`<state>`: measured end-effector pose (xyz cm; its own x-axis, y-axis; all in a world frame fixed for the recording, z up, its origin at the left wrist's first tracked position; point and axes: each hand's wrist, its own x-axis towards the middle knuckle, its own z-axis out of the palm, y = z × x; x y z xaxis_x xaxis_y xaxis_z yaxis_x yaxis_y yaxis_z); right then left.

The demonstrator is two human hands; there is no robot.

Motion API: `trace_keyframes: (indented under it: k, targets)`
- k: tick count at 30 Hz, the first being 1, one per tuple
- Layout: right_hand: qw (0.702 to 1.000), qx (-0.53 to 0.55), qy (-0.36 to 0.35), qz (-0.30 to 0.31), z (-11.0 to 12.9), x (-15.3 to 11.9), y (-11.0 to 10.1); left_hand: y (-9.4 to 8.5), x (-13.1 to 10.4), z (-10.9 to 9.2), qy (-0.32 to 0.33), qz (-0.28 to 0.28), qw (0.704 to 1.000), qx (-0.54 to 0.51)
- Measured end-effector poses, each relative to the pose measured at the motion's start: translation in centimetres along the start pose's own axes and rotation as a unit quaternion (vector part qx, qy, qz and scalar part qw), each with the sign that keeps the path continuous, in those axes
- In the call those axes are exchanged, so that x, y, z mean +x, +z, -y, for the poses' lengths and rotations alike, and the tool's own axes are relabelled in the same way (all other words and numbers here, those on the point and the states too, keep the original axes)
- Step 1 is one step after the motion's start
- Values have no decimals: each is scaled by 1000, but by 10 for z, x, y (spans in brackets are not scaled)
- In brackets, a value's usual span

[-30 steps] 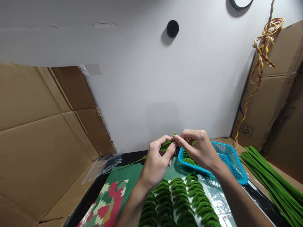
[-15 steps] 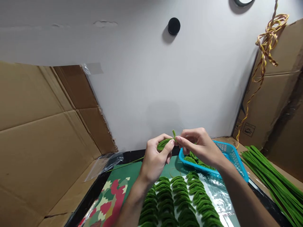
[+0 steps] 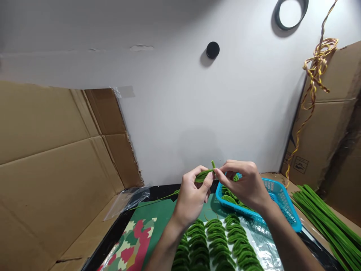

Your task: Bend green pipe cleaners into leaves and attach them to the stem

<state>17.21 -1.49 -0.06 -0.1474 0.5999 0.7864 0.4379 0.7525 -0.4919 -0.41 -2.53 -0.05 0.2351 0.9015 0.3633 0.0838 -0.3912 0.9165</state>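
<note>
In the lower middle, the left hand (image 3: 193, 195) holds the fuzzy green loop (image 3: 203, 176), the right hand (image 3: 246, 183) pinches its end; squeeze gently.

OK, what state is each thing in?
Left hand: gripping the fuzzy green piece
Fuzzy green piece: bent, one end sticking up
Right hand: pinching it near that end
Blue basket: partly filled with loose green pieces
Curved green pieces: laid in rows
Long green stems: lying together
Yellow-brown wire: tangled, hanging

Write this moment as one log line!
left hand: holding fuzzy green leaf-shaped loop | right hand: touching its end | nearby: blue plastic mesh basket, curved fuzzy green pieces in columns
</note>
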Motion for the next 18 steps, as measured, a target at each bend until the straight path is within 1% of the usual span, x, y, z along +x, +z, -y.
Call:
trace_keyframes:
  k: [3,8,10,12,15,18]
  targets:
    - [1000,10,5,17,2,-1,-1,1,0,0,-3,-13,1000,-13]
    - [999,11,14,51,4,-2,-4,-2,1,0,-4,-4,1000,-12]
    - [998,17,27,57,4,-2,-4,-4,1,0,4,-6,1000,-2]
    - [996,46,52,63,3,0,-4,-5,0,-1,8,0,1000,1]
    - [988,117,87,52,2,1,-1,-3,-2,-2,7,20,1000,-1]
    - [983,156,93,20,3,0,2,0,-3,-2,2,28,1000,-4]
